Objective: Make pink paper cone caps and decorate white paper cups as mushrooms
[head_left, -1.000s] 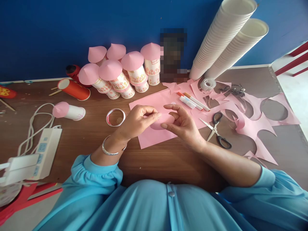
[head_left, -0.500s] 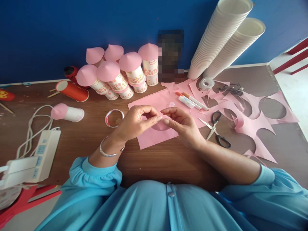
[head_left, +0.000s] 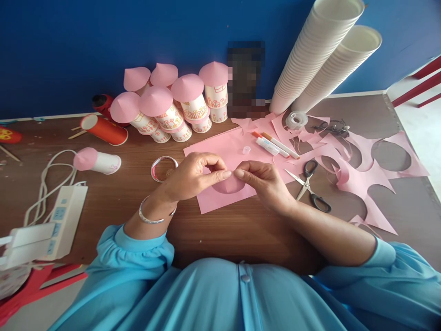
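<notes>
Just over a pink paper cone (head_left: 227, 186), my left hand (head_left: 193, 177) and my right hand (head_left: 266, 184) face each other. Thumb and forefinger of each hand are pinched, and the fingertips almost meet. Whatever lies between them is too small or clear to make out. The cone rests on a pink paper sheet (head_left: 206, 200), its upper part hidden by my fingers. Right of the hands lie opened scissors (head_left: 308, 186) with black handles. Behind them are markers (head_left: 275, 146) and a small clear cap (head_left: 245, 150).
Cone-topped paper cups (head_left: 156, 108) stand along the wall. Stacks of white cups (head_left: 313, 59) lean at the back right, near a clear tape roll (head_left: 296, 120) and pink paper scraps (head_left: 358, 170). On the left are another tape ring (head_left: 153, 169), a red cup (head_left: 108, 131) and a power strip (head_left: 67, 220).
My right hand has lowered slightly, and its forefinger has closed against the thumb. More of the pink cone shows below the fingers. The left hand has barely moved.
</notes>
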Demonstrator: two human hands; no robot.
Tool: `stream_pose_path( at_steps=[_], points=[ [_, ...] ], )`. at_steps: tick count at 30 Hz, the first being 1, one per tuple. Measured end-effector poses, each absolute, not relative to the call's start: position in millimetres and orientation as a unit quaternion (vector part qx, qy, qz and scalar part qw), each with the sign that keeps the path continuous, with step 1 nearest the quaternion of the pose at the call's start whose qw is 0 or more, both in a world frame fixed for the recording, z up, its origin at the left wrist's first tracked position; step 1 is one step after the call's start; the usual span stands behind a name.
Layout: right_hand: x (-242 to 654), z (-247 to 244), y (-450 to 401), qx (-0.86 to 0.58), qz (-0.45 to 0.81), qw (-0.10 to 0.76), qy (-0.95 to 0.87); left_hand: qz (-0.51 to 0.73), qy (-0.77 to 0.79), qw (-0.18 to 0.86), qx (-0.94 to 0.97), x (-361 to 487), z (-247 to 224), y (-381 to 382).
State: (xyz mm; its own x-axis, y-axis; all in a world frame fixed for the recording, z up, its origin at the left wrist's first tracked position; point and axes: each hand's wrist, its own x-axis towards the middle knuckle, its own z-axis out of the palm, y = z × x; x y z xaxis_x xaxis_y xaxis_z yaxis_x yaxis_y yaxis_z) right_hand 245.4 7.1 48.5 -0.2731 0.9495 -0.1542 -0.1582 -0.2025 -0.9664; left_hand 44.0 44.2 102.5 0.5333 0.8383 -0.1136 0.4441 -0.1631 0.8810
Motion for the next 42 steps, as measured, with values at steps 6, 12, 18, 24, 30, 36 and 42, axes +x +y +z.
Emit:
stream_pose_path(
  at_steps=[6,12,18,24,30,36,42],
  points=[
    [245.8,50.9,8.2,-0.422,0.616,0.424,-0.512,0.201,0.447,0.474,0.732,42.9,105.3,43.9],
    [243.7,55.1,4.7,-0.433,0.595,0.419,-0.531,0.185,0.433,0.493,0.732,43.7,104.7,44.6],
    [244.0,49.1,5.2,-0.452,0.606,0.426,-0.497,0.203,0.445,0.493,0.72,42.6,99.7,45.4],
    [243.7,44.6,7.4,-0.461,0.616,0.45,-0.453,0.246,0.452,0.534,0.671,43.5,93.1,46.8],
    [243.2,44.2,6.4,-0.461,0.613,0.452,-0.455,0.246,0.446,0.575,0.64,48.3,86.6,46.1],
    [243.3,38.6,5.7,-0.454,0.628,0.453,-0.441,0.241,0.437,0.583,0.641,45.8,84.7,47.0],
    [242.6,37.9,5.2,-0.447,0.639,0.454,-0.431,0.257,0.436,0.569,0.648,46.7,86.1,45.6]
  ],
)
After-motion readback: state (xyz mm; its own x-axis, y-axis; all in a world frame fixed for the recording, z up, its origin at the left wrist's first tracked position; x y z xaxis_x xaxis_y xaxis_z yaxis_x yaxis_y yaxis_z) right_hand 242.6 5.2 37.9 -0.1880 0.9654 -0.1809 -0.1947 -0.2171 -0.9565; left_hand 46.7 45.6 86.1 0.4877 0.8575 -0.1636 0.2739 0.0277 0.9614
